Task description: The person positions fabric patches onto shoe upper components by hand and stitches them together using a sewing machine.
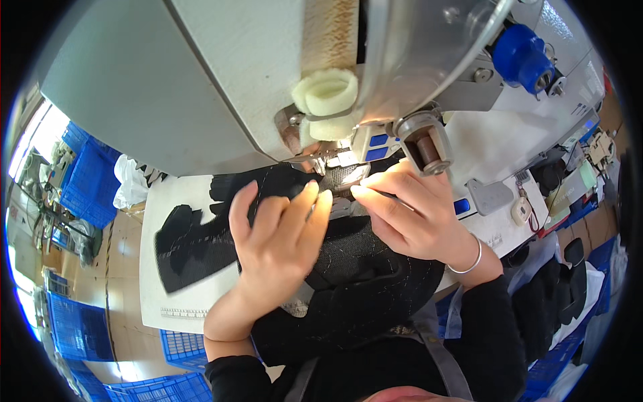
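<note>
A black fabric piece (pixel 348 288), flecked with pale threads, runs from the sewing machine's needle area down over the table's front edge toward my lap. My left hand (pixel 274 234) lies on the fabric just left of the presser foot (pixel 320 161), its fingers stretched and spread. Right of the foot, my right hand (pixel 408 214) has its thumb and fingers drawn together at the fabric's edge, close to the lit needle area. The fingertips hide part of that edge. Another stretch of black fabric (pixel 194 248) lies flat on the table at the left.
The sewing machine's grey head (pixel 147 80) fills the upper left. A blue thread-tension knob (pixel 519 57) sits at the upper right. Blue plastic crates (pixel 80 325) stand on the floor at the left. Black cut pieces (pixel 549 288) lie on white plastic at the right.
</note>
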A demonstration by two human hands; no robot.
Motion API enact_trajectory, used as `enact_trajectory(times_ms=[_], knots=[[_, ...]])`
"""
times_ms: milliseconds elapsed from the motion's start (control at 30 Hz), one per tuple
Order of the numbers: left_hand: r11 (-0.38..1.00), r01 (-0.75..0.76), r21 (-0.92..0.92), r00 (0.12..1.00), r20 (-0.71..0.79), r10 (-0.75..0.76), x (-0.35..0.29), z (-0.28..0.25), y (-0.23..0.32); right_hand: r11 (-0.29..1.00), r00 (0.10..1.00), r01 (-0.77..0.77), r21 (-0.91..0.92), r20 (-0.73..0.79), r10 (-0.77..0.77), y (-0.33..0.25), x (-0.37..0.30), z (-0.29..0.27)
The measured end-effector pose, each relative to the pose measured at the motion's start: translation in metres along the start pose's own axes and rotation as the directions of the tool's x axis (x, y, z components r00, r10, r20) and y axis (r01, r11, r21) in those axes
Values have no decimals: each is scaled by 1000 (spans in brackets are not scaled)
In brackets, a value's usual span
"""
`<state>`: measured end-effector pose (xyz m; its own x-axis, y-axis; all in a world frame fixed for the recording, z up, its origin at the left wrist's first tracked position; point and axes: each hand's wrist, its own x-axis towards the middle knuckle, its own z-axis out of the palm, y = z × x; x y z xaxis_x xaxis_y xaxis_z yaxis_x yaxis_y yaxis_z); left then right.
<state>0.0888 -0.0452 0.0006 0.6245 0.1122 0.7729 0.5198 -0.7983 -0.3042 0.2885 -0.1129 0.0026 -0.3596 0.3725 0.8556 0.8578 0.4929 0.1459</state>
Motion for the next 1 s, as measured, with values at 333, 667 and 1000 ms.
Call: enact_trajectory(times_ms=[333, 667, 1000], knots=[[918, 97, -384, 991, -44, -123, 5, 31, -39, 898, 884, -440, 8, 177, 432, 64, -4, 12], [849, 416, -327, 908, 109, -403, -13, 46, -78, 835, 923, -383, -395, -119, 367, 79, -52, 50], [843, 448, 296, 633, 562, -533, -81, 14, -135, 874, 751, -318, -368, 464, 469, 21, -68, -6]])
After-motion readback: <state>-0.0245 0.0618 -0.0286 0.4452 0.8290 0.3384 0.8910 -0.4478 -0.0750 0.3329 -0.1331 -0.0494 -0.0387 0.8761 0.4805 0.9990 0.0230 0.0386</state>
